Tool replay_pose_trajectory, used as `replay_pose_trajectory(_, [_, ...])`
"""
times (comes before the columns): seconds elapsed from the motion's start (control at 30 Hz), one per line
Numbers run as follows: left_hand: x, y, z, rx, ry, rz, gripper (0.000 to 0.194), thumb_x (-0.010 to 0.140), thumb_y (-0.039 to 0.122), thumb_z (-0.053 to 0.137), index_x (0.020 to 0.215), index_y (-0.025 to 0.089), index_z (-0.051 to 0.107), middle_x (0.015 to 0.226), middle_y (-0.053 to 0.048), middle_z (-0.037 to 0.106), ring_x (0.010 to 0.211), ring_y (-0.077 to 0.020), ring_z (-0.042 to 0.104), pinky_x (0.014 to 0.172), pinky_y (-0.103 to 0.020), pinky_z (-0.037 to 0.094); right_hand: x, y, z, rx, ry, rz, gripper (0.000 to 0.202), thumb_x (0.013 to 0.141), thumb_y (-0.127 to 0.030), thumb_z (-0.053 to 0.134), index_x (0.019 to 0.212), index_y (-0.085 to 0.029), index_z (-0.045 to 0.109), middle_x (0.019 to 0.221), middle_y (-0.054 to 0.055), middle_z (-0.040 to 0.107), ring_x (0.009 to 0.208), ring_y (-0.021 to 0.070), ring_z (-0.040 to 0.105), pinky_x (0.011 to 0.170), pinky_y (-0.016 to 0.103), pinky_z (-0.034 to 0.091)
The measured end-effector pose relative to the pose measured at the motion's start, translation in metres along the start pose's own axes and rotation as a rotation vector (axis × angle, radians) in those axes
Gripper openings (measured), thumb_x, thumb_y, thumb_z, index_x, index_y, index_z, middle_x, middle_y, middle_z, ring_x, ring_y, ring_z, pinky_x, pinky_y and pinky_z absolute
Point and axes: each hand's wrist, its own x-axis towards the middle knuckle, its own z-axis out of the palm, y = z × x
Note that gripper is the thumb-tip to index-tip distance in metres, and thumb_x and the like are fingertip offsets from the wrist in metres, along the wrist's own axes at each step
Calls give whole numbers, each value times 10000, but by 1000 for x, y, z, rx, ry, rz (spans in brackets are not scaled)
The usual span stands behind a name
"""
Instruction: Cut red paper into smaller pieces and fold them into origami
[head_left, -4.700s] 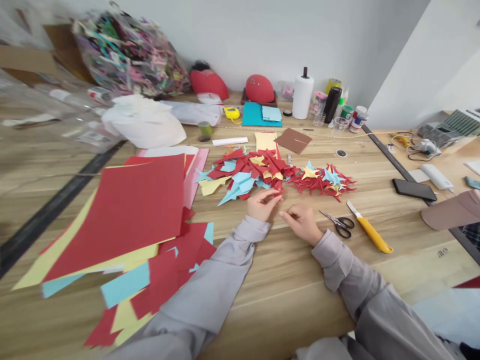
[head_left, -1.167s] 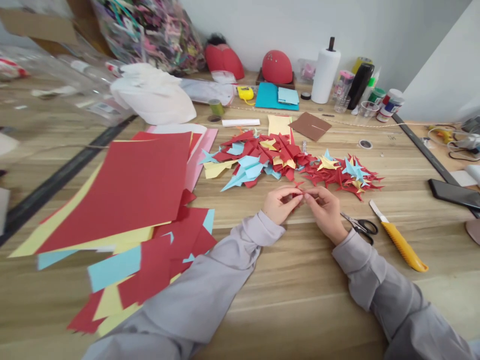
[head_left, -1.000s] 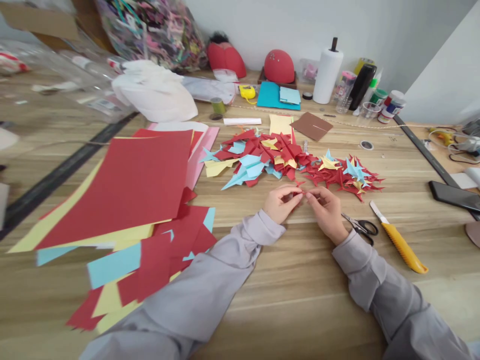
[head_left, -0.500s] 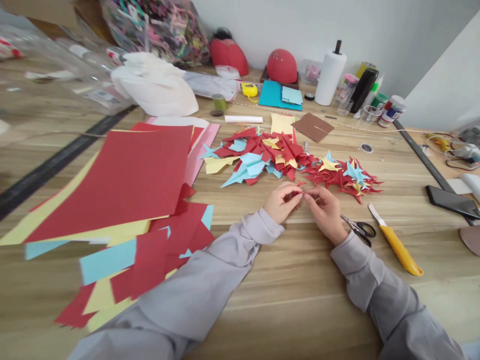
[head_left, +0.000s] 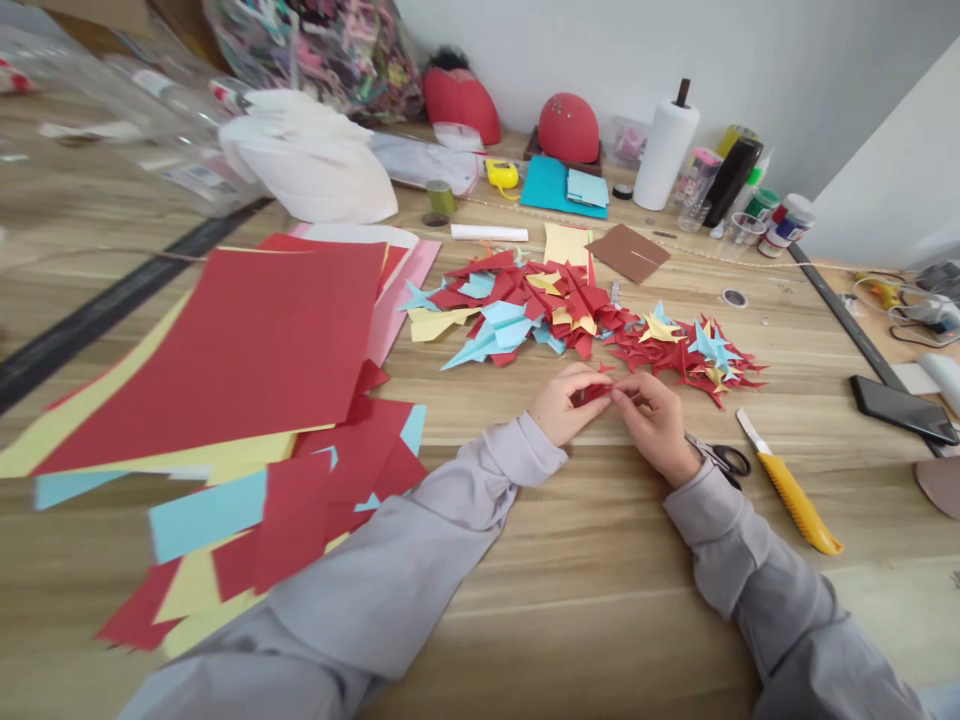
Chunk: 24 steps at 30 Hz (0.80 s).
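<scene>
Between my two hands is a small folded piece of red paper (head_left: 597, 392), mostly hidden by the fingers. My left hand (head_left: 568, 404) is closed on it, thumb and fingers around its near side. With thumb and forefinger, my right hand (head_left: 651, 424) pinches its right end. Just beyond lie folded paper pieces (head_left: 502, 330) in red, light blue and yellow, some shaped like paper planes. A second heap of smaller, pointed folded papers (head_left: 712, 350) is to the right. Black-handled scissors (head_left: 731, 460) rest partly behind my right wrist, beside a yellow utility knife (head_left: 799, 500).
Large red sheets (head_left: 225, 350) and cut paper strips (head_left: 210, 510) cover the left side. A black phone (head_left: 900, 408) lies at the right. Along the back stand a white bottle (head_left: 666, 155), a yellow tape measure (head_left: 502, 174) and a white plastic bag (head_left: 307, 165).
More of the red paper shows between my fingers, and my right hand has shifted slightly right. The whole view has moved a little; the heaps look the same.
</scene>
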Motion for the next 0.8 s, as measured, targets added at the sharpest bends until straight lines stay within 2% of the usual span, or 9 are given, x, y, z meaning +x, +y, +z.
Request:
replay_pose_trajectory(0.07, [-1, -2, 1, -23, 11, -9, 146, 780, 245, 681, 888, 157, 724, 863, -62, 627, 751, -151, 596, 671, -268, 498, 0, 0, -1, -2, -1, 6, 106, 873, -259, 593, 816, -208, 667, 751, 12, 665, 640, 123, 585, 558, 241, 468])
replay_pose_trajectory(0.2, [-3, -4, 4, -152, -7, -130, 170, 816, 300, 656, 865, 145, 704, 931, -58, 584, 557, -84, 581, 524, -235, 494, -1, 2, -1, -12, 5, 20, 114, 871, -274, 594, 810, -206, 662, 744, 10, 661, 640, 125, 586, 557, 240, 472])
replay_pose_trajectory(0.3, [-4, -3, 5, -222, -19, -178, 192, 832, 326, 636, 837, 137, 674, 946, -52, 557, 498, -70, 588, 479, -230, 493, -1, 4, -1, -26, 1, 19, 108, 866, -270, 597, 808, -202, 658, 741, 10, 658, 618, 119, 577, 541, 236, 467])
replay_pose_trajectory(0.5, [-2, 0, 3, -143, -7, -138, 128, 830, 254, 604, 794, 142, 655, 841, -30, 548, 535, -71, 546, 489, -210, 458, -1, 4, -2, -62, -12, -12, 111, 879, -258, 575, 829, -206, 659, 763, 17, 654, 649, 127, 590, 555, 242, 481])
replay_pose_trajectory(0.63, [-1, 1, 3, -70, 5, -98, 112, 828, 233, 593, 790, 149, 656, 829, -38, 561, 606, -97, 539, 528, -219, 451, -1, 3, -2, -89, -41, -34, 102, 888, -260, 570, 878, -211, 659, 805, 28, 656, 666, 132, 600, 560, 247, 492])
replay_pose_trajectory(0.8, [-1, 4, 3, 31, 11, -41, 97, 826, 204, 580, 782, 151, 648, 789, -30, 564, 647, -117, 533, 590, -243, 450, 0, 4, -3, -121, -61, -83, 79, 884, -223, 571, 850, -213, 641, 782, 32, 643, 665, 140, 599, 537, 242, 484])
